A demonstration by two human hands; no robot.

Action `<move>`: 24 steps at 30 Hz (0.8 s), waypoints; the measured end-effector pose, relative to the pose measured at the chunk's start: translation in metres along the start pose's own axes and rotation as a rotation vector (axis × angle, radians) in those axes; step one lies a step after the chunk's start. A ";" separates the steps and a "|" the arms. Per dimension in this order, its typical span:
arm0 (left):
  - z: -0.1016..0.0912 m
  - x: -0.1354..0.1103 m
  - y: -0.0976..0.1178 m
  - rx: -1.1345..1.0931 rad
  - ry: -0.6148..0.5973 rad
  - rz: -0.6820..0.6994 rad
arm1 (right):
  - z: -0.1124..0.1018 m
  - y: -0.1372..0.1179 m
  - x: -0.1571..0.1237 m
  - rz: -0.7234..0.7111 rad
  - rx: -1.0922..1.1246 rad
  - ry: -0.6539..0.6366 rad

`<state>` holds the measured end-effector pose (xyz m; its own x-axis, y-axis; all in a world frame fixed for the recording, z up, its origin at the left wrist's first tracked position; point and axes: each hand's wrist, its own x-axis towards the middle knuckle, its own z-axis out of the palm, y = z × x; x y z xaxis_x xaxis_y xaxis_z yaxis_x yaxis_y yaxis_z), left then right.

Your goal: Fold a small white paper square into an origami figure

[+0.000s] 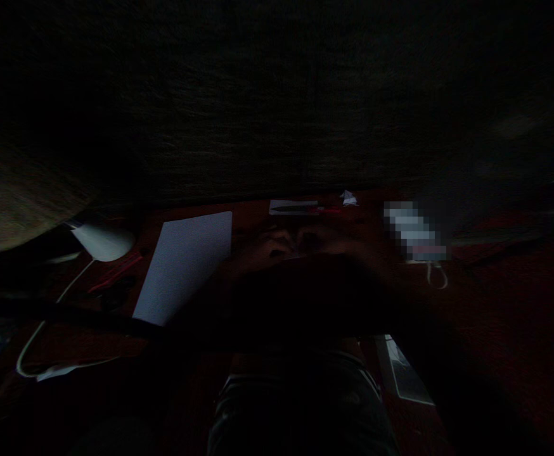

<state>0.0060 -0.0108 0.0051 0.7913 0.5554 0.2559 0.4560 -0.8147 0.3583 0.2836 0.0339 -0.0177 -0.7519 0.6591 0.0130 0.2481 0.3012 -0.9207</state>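
The view is very dark. My left hand (273, 243) and my right hand (327, 240) are close together at the middle, fingers curled in. A faint pale edge shows between them, but I cannot make out what they hold. To the left, a blank white sheet (189, 263) lies beside my left forearm. Just beyond my hands, a dark, narrow pointed tool with a red handle (329, 209) lies across a small white paper strip (274, 207). A crumpled white scrap (349, 199) is next to its handle.
At left stand a white cone-shaped object (108, 243) with a pale cord (30, 342) and a long red item (115, 272). To the right is a blurred-out pale object (414, 231) with a cord loop. A pale-edged flat item (412, 380) lies lower right.
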 end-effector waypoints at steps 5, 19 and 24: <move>0.001 0.000 0.002 -0.014 0.016 -0.004 | -0.001 -0.003 -0.002 0.055 0.012 -0.023; -0.010 -0.006 0.010 0.034 -0.095 -0.014 | 0.001 -0.001 0.000 0.008 0.081 -0.001; -0.009 -0.005 0.006 -0.029 -0.105 -0.027 | 0.001 0.000 -0.002 0.035 0.121 0.038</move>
<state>0.0009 -0.0174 0.0139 0.8177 0.5556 0.1507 0.4671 -0.7933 0.3904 0.2840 0.0320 -0.0187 -0.7198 0.6941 -0.0071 0.1967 0.1941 -0.9611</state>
